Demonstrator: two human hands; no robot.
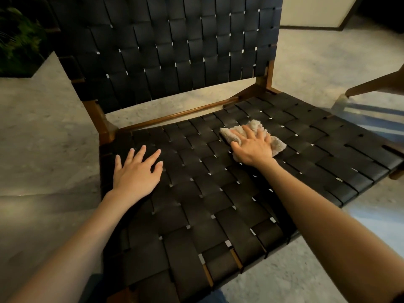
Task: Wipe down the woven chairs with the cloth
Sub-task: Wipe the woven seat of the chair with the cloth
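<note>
a person leans over a woven chair (218, 193), the right hand (253, 147) pressed flat with fingers spread on a beige cloth (277, 144) that lies on the far middle of the dark strap seat, while the left hand (135, 171) rests open, fingers fanned, on the seat's left edge near the wooden frame (175, 115). the step in hand looks to be wiping the seat, with the backrest (166, 49) likely yet to be done. to do it well, the palm should keep even pressure and follow the straps, since dust probably settles in the small gaps at the crossings; the bracing hand should steady the chair. part of another chair (376, 84) shows at right, well apart on the pale floor (43, 119).
</note>
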